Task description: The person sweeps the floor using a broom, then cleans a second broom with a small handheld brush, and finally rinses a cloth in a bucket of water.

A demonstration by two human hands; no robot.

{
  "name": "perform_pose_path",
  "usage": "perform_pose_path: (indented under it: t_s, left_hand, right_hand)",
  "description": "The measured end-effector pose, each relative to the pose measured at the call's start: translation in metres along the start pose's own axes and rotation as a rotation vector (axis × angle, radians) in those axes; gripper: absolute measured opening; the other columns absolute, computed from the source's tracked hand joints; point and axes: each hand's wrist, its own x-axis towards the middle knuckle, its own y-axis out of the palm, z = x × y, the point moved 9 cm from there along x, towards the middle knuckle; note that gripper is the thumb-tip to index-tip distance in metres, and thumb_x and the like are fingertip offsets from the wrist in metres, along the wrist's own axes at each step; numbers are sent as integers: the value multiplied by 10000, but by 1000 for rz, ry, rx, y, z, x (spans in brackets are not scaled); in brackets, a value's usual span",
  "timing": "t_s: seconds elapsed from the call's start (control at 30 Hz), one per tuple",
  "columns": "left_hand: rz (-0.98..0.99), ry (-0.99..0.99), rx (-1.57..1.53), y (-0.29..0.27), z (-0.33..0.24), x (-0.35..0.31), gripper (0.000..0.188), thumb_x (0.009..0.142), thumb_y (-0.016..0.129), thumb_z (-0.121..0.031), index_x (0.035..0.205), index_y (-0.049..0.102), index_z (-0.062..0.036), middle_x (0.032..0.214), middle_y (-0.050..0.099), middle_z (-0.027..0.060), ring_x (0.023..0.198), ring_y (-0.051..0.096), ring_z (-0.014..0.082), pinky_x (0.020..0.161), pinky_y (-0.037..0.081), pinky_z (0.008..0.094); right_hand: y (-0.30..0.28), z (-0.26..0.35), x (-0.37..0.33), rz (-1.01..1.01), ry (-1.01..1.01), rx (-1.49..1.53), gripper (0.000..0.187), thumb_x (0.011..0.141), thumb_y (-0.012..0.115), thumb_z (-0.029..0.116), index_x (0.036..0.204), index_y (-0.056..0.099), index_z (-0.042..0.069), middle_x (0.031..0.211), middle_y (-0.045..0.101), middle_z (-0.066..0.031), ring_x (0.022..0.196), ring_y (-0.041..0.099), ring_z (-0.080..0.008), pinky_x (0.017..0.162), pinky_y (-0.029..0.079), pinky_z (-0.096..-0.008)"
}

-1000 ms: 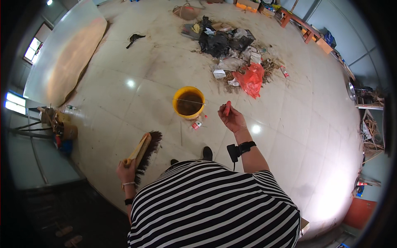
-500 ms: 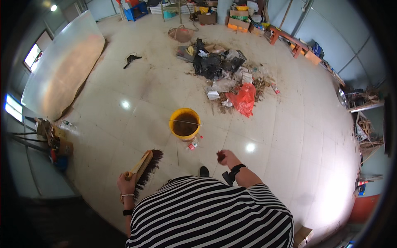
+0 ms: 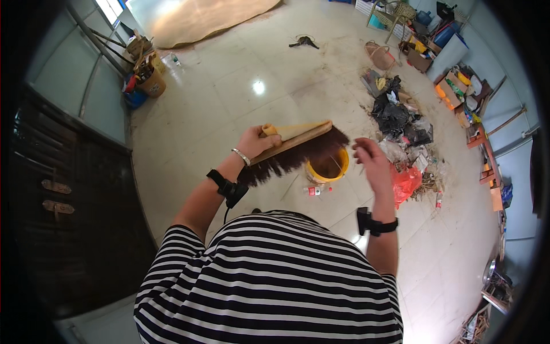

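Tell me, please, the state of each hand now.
Left hand: closed, holding the brush.
Right hand: loosely curled, near the brush; whether it holds anything cannot be told.

Downward fisheye view from head-height

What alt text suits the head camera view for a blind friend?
A person's left hand grips a long wooden brush with dark bristles, while the right hand hovers near its end. On pale floor tiles are a round yellow bucket and, rightward, a rubbish heap.
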Motion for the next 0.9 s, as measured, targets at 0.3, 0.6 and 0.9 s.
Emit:
perform_pose_path:
  t_s: [0.3,0.6,0.9]
  left_hand:
    - [-118,-315,-704,-6,26,34,453,712,668,-260,977,487,60,856,543,46,703,522,112,604,429,231]
    - [35,-382,-1098,32,25,46,410,726,652,-249,990,471,8,880,543,53,735,551,152,579,471,295]
    - [-123,271,-97,38,-24,53,319,643,678,-225,874,581,-27,771,561,100,686,556,218,624,436,302]
  right_hand:
    - [40,-49,-18,-8,190,120,130,801,492,83,900,527,6,709,529,-10,616,485,-75,574,403,-193]
    - [72,-93,-59,-115,382,135,187,778,531,129,927,525,15,758,544,-30,630,504,-91,563,420,-216]
    - [104,-57,-49,-111,376,243,297,796,522,137,1062,456,23,848,530,-37,728,503,-106,638,438,-235]
